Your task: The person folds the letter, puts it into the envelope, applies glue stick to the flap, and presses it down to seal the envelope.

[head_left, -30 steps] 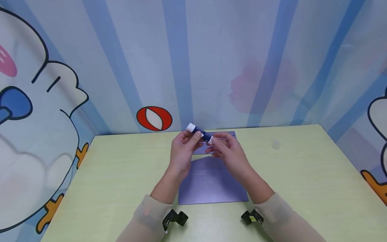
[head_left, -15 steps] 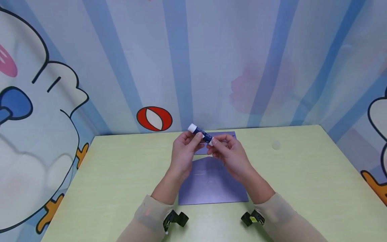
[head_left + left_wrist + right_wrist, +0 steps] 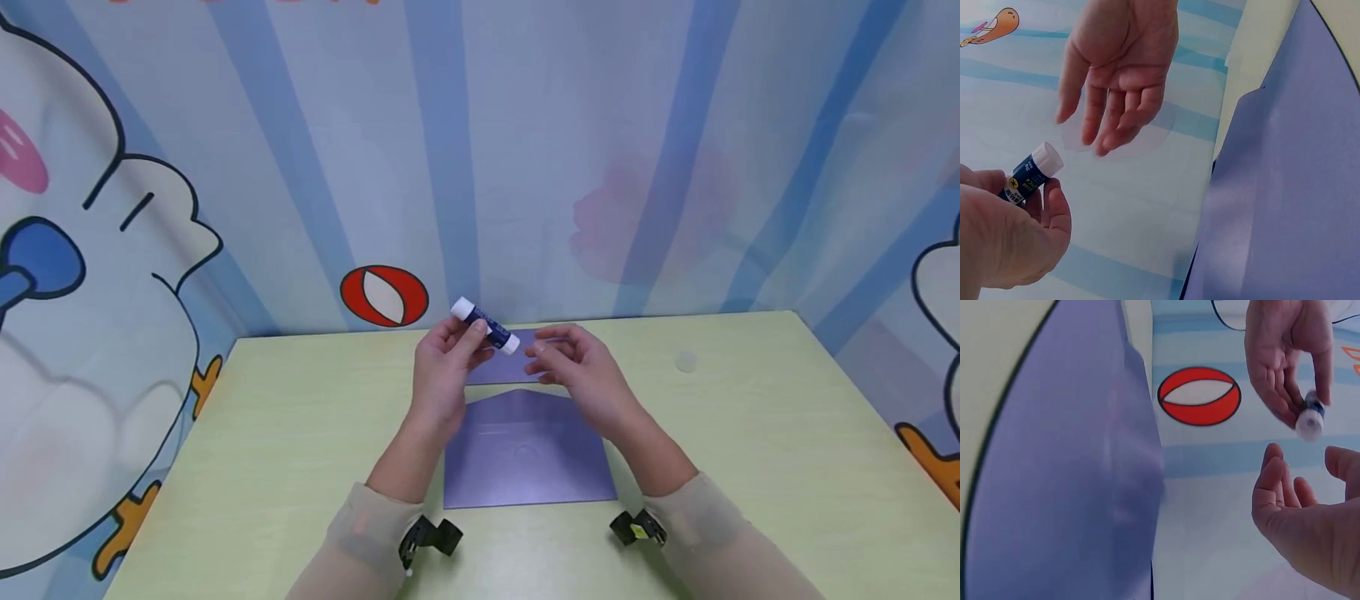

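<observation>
My left hand (image 3: 441, 375) pinches a glue stick (image 3: 489, 327) between thumb and fingers, above the table's far side. The stick has a dark blue printed label and white ends, and it slants down to the right. My right hand (image 3: 588, 375) is just to its right, fingers loosely bent and holding nothing. In the right wrist view a gap shows between this hand and the stick's white end (image 3: 1310, 425). Below the hands lies a purple envelope (image 3: 528, 467), its pointed flap edge facing away from me. Another flat purple piece (image 3: 516, 372) lies behind it, partly covered by the hands.
A small, pale, round disc (image 3: 686, 361) lies on the light yellow-green table (image 3: 780, 467) at the right. Behind the table hangs a blue striped backdrop (image 3: 517, 167) with cartoon prints. A small black camera sits on each sleeve.
My right hand has let go of the glue stick's lower end and drawn off to the right. The left hand has shifted slightly left with the stick.
</observation>
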The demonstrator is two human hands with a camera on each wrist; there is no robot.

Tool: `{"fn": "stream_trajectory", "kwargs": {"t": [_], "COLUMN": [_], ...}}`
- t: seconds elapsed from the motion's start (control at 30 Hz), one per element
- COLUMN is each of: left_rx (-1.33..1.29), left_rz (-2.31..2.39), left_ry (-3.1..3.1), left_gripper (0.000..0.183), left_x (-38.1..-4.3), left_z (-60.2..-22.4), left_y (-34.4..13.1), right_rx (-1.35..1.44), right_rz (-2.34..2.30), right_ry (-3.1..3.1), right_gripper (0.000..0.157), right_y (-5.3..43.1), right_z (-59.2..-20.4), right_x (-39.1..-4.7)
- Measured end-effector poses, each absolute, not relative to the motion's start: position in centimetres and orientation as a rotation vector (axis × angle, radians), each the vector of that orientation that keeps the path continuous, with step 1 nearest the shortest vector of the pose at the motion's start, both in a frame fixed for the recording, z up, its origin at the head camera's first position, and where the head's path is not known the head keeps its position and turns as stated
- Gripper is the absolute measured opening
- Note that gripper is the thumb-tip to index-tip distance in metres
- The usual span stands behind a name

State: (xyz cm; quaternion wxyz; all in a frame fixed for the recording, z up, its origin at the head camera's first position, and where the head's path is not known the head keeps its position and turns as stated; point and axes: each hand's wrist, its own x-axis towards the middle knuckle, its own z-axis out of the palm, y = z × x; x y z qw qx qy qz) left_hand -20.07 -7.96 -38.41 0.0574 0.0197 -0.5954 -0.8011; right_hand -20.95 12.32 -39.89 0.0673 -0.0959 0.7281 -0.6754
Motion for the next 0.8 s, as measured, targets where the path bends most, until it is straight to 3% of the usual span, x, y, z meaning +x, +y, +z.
{"fn": "stream_trajectory", "kwargs": {"t": [0.47,0.8], "left_rx": [0.043,-0.049], "left_rz": [-2.223,-1.92], "left_ry": [-2.008,-2.244], "left_gripper": [0.036,0.035], "left_x": [-20.2,-20.1], "left_z": [-38.1,-39.0], "left_y": [-10.0,-11.7], "right_rx": [-0.399,-0.315], "right_rz": [-1.374,-0.943], "right_ry": [2.845,3.025], "right_gripper": [0.043,0.049], "right_y": [21.3,27.1], "right_z": [-39.8,-40.2], "right_x": [-23.2,-24.9]}}
